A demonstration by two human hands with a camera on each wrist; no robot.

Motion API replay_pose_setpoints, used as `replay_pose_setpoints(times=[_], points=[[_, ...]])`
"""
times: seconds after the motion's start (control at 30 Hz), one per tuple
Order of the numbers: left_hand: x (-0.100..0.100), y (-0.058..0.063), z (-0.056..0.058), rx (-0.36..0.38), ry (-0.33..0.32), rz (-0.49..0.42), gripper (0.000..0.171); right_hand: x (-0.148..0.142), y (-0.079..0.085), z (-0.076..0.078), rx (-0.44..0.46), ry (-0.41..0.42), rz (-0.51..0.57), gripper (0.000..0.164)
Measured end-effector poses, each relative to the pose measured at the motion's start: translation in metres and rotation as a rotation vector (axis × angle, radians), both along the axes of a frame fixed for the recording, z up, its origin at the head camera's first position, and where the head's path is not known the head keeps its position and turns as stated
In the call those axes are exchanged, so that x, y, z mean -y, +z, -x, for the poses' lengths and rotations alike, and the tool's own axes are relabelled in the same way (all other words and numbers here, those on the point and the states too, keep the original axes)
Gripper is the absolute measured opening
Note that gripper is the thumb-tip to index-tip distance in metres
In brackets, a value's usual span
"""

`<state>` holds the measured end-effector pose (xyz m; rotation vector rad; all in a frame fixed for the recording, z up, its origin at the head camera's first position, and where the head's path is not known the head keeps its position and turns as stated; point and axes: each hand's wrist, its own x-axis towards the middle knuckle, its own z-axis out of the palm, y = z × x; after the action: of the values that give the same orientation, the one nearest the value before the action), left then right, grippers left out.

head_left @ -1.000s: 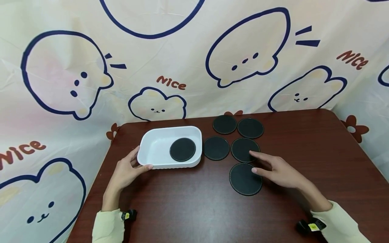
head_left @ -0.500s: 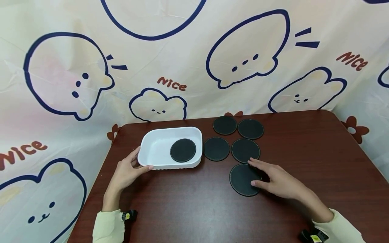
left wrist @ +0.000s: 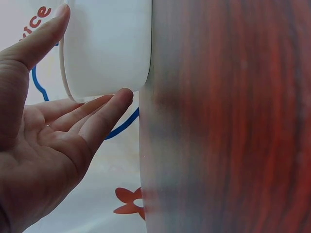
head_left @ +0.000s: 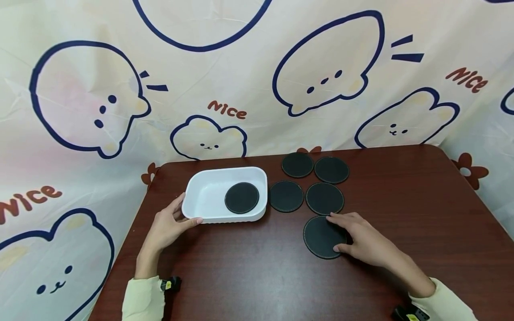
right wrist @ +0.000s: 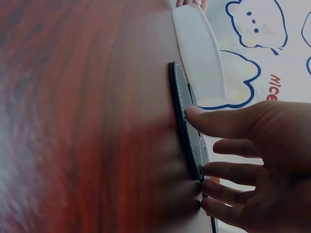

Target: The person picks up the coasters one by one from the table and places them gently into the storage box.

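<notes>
My left hand (head_left: 166, 229) holds the left end of a white rectangular tray (head_left: 205, 178); its thumb lies along the near side, and the left wrist view shows fingers against the tray's end. One black round coaster (head_left: 242, 198) with a stitched edge lies inside. My right hand (head_left: 363, 238) reaches over the nearest coaster (head_left: 321, 236), which lies flat on the table. Its thumb is at the coaster's right edge and its forefinger at the far edge. In the right wrist view the thumb tip meets this coaster (right wrist: 184, 97), with the other fingers, loosely bent, near the rim.
Four is avoided here: several more coasters lie close together beyond the right hand, among them one coaster (head_left: 324, 198) just behind and another coaster (head_left: 286, 196) beside the tray. The dark brown table (head_left: 241, 276) meets a printed cloth (head_left: 257, 89) at the back.
My right hand has come nearer to me, from between two coasters to the nearest one, its thumb now at that coaster's right edge. Left hand and tray have stayed put.
</notes>
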<state>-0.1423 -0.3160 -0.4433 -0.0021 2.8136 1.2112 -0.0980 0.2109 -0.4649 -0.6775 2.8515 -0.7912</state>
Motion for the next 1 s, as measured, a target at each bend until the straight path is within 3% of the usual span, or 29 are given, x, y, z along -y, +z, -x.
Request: replay_pose_setpoints(times=[0.5, 0.87, 1.0], points=[[-0.0011, 0.0004, 0.0002, 0.001, 0.007, -0.002, 0.113, 0.0042, 0.0, -0.0003, 0.029, -0.016, 0.022, 0.077], [-0.0001, 0.0002, -0.0002, 0.0, 0.004, -0.002, 0.112, 0.0004, -0.0009, 0.0039, 0.074, -0.058, 0.086, 0.095], [0.0, 0.0005, 0.0003, -0.005, 0.003, -0.006, 0.112, -0.0016, 0.0011, 0.0063, 0.072, -0.079, 0.094, 0.091]])
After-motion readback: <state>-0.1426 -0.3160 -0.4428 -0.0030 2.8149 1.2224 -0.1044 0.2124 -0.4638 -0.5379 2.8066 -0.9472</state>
